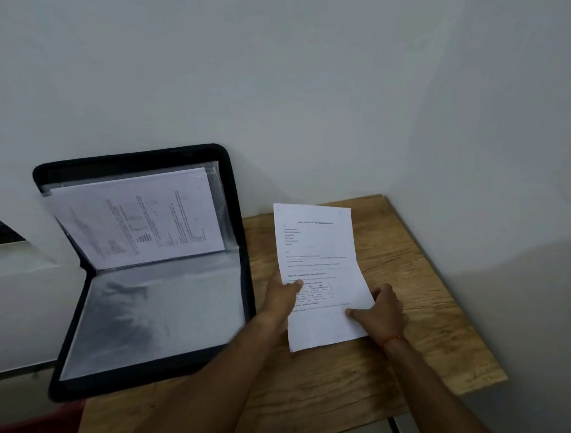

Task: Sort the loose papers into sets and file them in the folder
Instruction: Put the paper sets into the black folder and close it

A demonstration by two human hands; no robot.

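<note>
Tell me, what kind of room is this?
Probably an office or study corner: a wooden desk against a plain wall, an open black folder with clear sleeves holding papers, and a printed sheet of paperwork.

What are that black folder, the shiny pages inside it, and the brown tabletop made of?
The black rounded-corner folder looks like fabric or faux leather: matt, with a thick rim. Its shiny see-through sleeves seem to be thin plastic: they glare, and paper shows through them. The brown tabletop shows wood grain, though it may be laminate. The white printed sheet is paper and bends slightly.
</note>
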